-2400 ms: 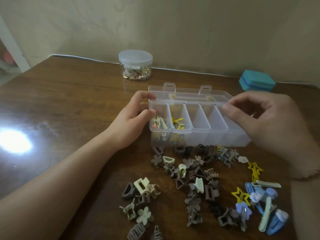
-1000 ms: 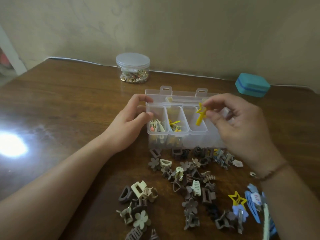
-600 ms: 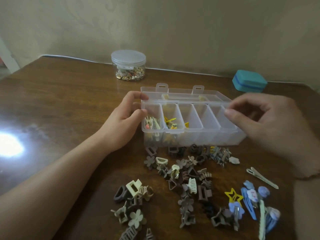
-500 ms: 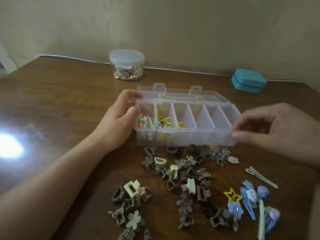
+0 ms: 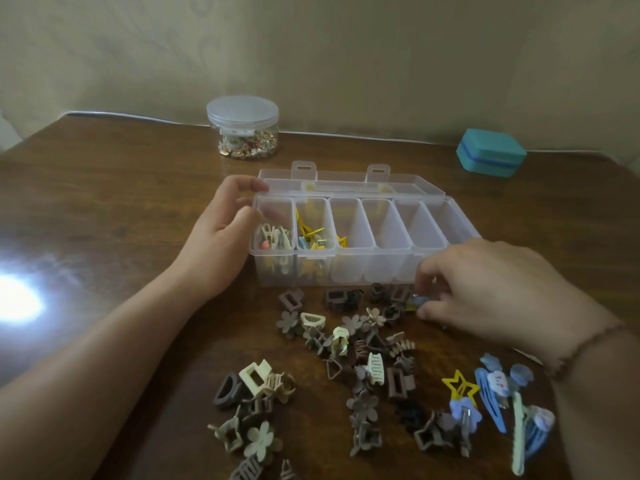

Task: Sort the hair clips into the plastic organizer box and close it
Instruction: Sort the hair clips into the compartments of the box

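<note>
The clear organizer box [image 5: 363, 237] stands open on the wooden table [image 5: 104, 209], with its lid [image 5: 346, 185] laid back behind it. The left hand [image 5: 221, 244] grips the left end of the box, with the thumb and fingers curled around its corner. The first compartment from the left holds pale clips [image 5: 273, 235], the second holds yellow clips [image 5: 310, 233], and the others look almost empty. The right hand [image 5: 495, 289] is down on the table just in front of the box, and its fingertips pinch a small blue clip [image 5: 419, 301]. Many loose hair clips [image 5: 360, 355] lie scattered in front of the box. A jar [image 5: 242, 128] and a blue case [image 5: 490, 152] stand near the wall.
</note>
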`<state>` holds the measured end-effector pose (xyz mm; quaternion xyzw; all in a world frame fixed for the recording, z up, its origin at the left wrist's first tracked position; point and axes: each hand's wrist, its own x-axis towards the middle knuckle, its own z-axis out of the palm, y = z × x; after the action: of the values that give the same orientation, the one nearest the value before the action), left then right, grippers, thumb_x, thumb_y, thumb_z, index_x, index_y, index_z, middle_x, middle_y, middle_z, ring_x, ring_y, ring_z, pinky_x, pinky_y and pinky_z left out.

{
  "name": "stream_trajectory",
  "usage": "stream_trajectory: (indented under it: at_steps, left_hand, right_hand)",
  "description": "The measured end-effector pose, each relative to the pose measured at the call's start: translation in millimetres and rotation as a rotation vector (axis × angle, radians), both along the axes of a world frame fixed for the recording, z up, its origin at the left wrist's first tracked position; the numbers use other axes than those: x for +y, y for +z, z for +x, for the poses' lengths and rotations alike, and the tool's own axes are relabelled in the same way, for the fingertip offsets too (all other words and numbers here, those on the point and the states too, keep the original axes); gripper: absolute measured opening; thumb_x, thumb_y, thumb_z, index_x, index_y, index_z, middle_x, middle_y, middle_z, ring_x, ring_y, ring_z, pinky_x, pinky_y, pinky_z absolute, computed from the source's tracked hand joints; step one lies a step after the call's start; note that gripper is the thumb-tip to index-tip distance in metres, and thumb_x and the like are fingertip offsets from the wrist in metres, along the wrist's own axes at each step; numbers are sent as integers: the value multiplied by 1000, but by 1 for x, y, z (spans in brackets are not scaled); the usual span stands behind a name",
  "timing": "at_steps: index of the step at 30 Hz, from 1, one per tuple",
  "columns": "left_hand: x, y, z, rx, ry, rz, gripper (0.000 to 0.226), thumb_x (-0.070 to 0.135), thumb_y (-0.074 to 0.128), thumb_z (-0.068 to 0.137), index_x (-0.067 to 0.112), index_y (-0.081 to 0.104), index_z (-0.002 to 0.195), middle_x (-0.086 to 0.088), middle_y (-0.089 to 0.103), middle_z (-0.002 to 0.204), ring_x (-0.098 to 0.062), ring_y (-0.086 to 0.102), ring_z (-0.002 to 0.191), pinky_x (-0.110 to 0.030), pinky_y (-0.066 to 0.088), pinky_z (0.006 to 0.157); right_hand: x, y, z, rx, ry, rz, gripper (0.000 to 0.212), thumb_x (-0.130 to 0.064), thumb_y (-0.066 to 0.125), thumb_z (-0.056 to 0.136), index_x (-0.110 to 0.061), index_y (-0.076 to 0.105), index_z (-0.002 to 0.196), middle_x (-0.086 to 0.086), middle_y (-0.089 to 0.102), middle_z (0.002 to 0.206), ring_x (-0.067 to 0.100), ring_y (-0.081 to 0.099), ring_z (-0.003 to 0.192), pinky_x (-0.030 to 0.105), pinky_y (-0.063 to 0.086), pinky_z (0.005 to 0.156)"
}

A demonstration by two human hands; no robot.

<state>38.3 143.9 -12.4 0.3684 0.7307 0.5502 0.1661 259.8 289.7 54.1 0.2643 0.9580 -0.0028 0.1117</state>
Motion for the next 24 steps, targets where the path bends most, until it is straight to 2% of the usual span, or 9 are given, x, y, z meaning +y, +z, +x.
stream_trajectory:
  at_steps: [3,5,7,9,11,13,16,21,24]
  left_hand:
    - [0,1,1,9,1,1,42,29,39,79,31,51,119,16,64,107,16,56,92,-16,43,76]
    - [1,3,3,17,6,11,43,29,39,79,29,51,120,18,62,103,22,54,85,-5,40,66]
    - [1,3,4,28,13,24,36,24,42,85,26,52,120,19,61,100,24,53,82,1,37,62]
    - [1,4,5,36,12,33,33,19,41,89,23,51,120,21,59,99,26,51,80,3,36,60]
    - [1,4,6,27,-9,32,39,23,40,84,24,51,121,21,59,102,24,53,82,1,37,61]
    - [1,4,5,11,-30,18,43,27,38,80,27,50,121,21,63,100,19,56,86,-4,41,66]
    - [1,2,4,1,-41,2,41,30,38,80,33,50,119,22,69,94,9,61,89,-23,47,76]
    - [-1,3,5,14,-55,3,35,24,40,88,32,49,121,20,69,97,10,61,88,-29,49,77]
    - [-1,3,3,-8,-51,-3,39,31,40,82,35,50,120,17,70,100,7,62,89,-38,54,85]
  right_hand:
    - [4,2,5,33,30,-69,10,-53,57,88,-45,53,85,-18,56,79,-1,52,75,21,43,60]
    - [13,5,13,86,39,-167,11,-50,58,87,-42,56,79,-16,60,76,-1,56,71,21,44,62]
    - [16,11,19,212,59,-306,17,-53,53,83,-40,63,83,-14,63,76,-2,58,75,21,43,61]
    - [18,14,16,461,92,-378,27,-57,49,75,-38,66,86,-15,63,83,-1,58,80,19,42,61]
    - [11,10,3,786,76,-420,14,-44,57,79,-39,66,88,-14,65,81,-3,59,78,13,45,59]
    - [3,-1,-15,988,40,-469,17,-31,66,79,-36,67,95,-13,69,80,-1,62,77,10,48,63]
    - [-6,-17,-32,997,-6,-495,37,-23,73,81,-34,62,114,-12,71,75,-4,63,72,6,45,66]
    - [-9,-26,-38,907,104,-161,19,-42,60,84,-31,70,95,-19,65,82,5,56,84,26,48,73]
    - [1,-14,-24,931,129,-136,13,-34,59,87,-30,68,94,-18,64,86,0,56,83,13,45,70]
